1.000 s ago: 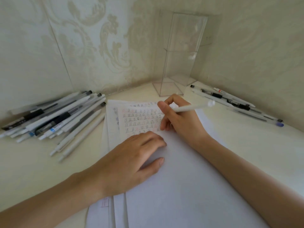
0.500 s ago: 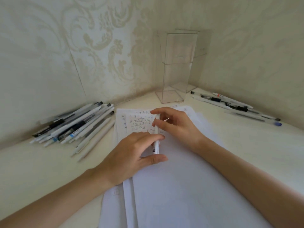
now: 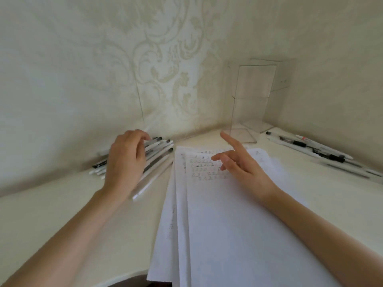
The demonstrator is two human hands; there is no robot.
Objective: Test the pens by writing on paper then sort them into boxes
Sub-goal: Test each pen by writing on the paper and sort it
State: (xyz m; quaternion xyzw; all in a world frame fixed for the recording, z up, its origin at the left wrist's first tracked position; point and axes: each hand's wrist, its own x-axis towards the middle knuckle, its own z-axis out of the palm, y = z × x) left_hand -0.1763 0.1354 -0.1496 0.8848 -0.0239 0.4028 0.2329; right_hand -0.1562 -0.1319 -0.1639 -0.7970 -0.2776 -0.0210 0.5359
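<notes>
- The left hand [image 3: 126, 160] hovers over the pile of pens [image 3: 160, 155] by the left wall, fingers curled down at them (whether they grip one, I cannot tell).
- The sheets of paper [image 3: 228, 224] lie mid-table, with rows of test marks near the far end.
- The right hand [image 3: 244, 166] floats above those marks, fingers spread loose, index pointing out, holding nothing.
- Clear boxes [image 3: 248, 112] stand upright in the corner.
- More pens [image 3: 310, 148] lie along the right wall.
</notes>
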